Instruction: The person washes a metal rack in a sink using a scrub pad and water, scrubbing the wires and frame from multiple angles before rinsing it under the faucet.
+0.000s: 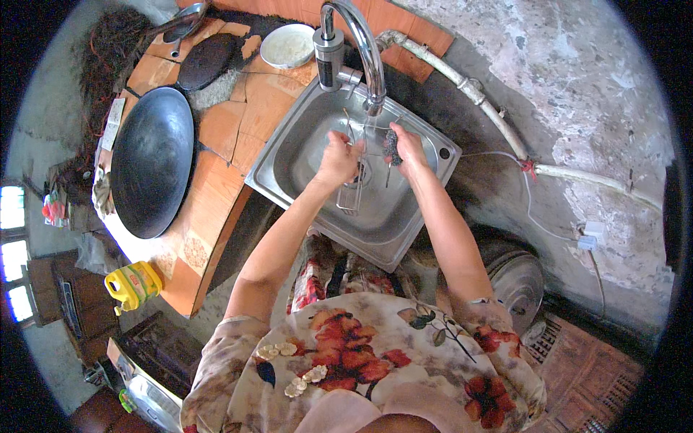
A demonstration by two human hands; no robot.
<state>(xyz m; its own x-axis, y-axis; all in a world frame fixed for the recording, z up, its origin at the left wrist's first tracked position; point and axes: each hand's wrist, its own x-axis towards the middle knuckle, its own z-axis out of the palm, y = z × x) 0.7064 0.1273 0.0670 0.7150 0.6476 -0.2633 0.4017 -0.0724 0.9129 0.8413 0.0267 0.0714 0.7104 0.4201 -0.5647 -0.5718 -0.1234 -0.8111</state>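
Observation:
Over the stainless steel sink [292, 155], both my hands are up under the faucet. My left hand [338, 160] is closed around a thin metal wire rack [349, 200], whose looped end hangs down toward the basin floor. Some of its wires reach up and across between my hands; their full shape is hard to make out. Within my right hand [410, 150] is a dark grey steel wool scrubber [392, 148], pinched by the fingers close to the wires. The chrome faucet [373, 68] arches above, and a pale streak under its spout looks like running water.
Left of the sink, a tiled counter [216, 187] holds a big black wok [153, 162], a dark round lid [206, 61] and a white plate [287, 46]. A yellow jug [134, 286] is at its near end. Along the right wall runs a pale pipe [462, 85]; a large lidded pot [516, 285] stands below.

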